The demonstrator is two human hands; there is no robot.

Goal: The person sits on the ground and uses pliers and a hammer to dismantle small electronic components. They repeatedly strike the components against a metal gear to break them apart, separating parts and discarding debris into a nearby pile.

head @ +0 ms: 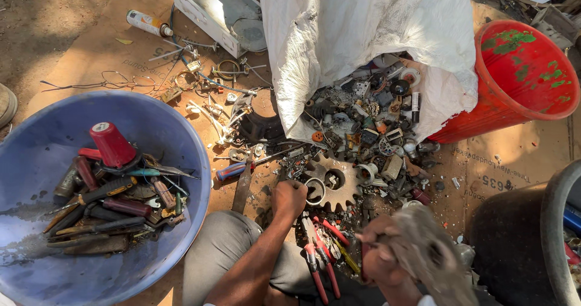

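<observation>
Your left hand [289,198] is closed in a fist over small scrap at the near edge of the pile, touching a metal ring [315,190] beside the large toothed gear [331,182]. Your right hand [387,254], blurred, shows a closed grip on a grey, ragged piece [426,251] I cannot identify. Red-handled pliers [321,260] lie at six o'clock from the gear, the torn white sack [363,33] at twelve, the blue basin [36,154] of tools at nine, a red bucket [520,76] at two. Sorting appears underway; picking here calls for care around sharp edges.

head cam | looks steeply down | close over scrap pile [363,136]
</observation>
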